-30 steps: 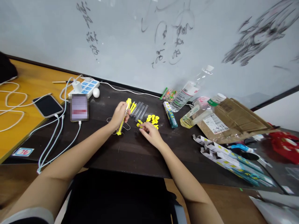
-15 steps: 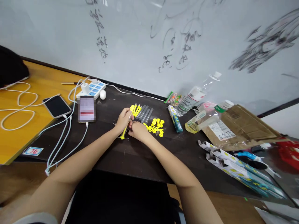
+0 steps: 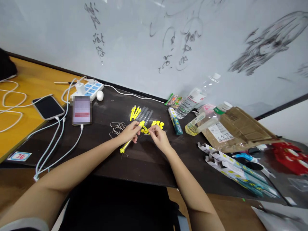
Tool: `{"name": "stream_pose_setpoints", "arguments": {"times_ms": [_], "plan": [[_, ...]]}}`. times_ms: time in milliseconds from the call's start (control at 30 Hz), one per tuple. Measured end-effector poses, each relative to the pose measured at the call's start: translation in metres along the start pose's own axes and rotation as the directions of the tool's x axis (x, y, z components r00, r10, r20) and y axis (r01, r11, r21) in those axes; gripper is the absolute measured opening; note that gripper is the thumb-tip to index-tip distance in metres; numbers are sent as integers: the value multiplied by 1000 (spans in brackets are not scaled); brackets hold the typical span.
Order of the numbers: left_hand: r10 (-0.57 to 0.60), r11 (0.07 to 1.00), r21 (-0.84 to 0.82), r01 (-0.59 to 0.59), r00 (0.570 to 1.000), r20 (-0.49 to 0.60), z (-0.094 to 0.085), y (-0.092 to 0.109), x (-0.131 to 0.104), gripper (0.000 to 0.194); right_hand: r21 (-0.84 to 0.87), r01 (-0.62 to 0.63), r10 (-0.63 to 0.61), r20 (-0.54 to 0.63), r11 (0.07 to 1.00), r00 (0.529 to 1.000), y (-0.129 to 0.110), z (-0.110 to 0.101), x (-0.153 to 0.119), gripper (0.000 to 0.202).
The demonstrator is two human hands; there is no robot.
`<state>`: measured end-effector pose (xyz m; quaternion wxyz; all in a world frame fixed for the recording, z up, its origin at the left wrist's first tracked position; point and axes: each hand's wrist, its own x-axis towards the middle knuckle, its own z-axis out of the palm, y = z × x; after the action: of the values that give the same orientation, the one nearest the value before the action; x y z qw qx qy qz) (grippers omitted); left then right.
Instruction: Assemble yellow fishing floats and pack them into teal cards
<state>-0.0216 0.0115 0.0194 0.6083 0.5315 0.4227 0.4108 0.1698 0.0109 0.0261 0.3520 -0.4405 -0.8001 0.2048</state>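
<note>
My left hand [image 3: 132, 131] is closed around a thin clear tube with yellow ends [image 3: 127, 145], which slants down to the left above the dark table. One yellow end shows above the fingers, the other below. My right hand [image 3: 159, 137] pinches at the small yellow plastic caps [image 3: 145, 131]; what its fingertips hold is too small to make out. Behind the hands lie several dark clear tubes [image 3: 147, 116] and yellow rods [image 3: 136, 113]. Bent metal wire hooks [image 3: 117, 127] lie in a tangle left of my left hand.
To the left are a tablet [image 3: 82, 110], a phone [image 3: 48, 107], white cables and a power strip [image 3: 92, 88]. To the right stand a slim box [image 3: 175, 121], bottles [image 3: 191, 104], a brown parcel [image 3: 240, 123] and opened long boxes [image 3: 237, 171]. A whiteboard [image 3: 134, 48] rises behind.
My right hand has parted from my left and moved right to the yellow caps. The left hand still holds the yellow-ended tube. The wire hooks now show, and the view has shifted slightly.
</note>
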Motion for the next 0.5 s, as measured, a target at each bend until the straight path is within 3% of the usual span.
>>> {"name": "stream_pose_setpoints", "arguments": {"times_ms": [167, 500], "plan": [[-46, 996, 81, 37, 993, 112, 4, -8, -2, 14, -80, 40, -45, -68, 996, 997, 1, 3, -4, 13], [-106, 988, 131, 85, 981, 163, 7, -10, -2, 14, -171, 64, -84, -112, 983, 990, -8, 1, -3, 13]]}}
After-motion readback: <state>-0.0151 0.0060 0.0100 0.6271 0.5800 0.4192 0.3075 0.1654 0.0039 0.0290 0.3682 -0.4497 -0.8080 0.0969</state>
